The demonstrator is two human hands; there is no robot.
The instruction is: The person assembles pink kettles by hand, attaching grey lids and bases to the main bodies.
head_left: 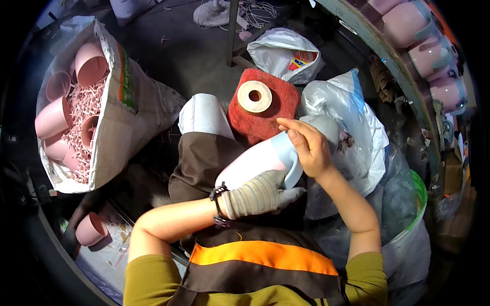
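Note:
Across my lap lies a pink jug [252,166] with a light-blue collar and handle, tilted with its blue end toward the upper right. My left hand [258,196], in a grey knit glove, grips it from the near side, by the handle. Bare and with fingers stretched out, my right hand [310,150] is over the blue end; whether the palm touches it is hidden. Just beyond the jug, a pale ring-shaped roll [255,97] with a brown core rests on a red fuzzy pad [260,125].
On the left, a white woven sack [135,102] holds pink cups and pink plastic scraps. A single pink cup [92,229] lies lower left. White plastic bags [375,137] crowd the right, with another bag [270,46] beyond the pad. Similar pink jugs [408,23] line the upper-right shelf.

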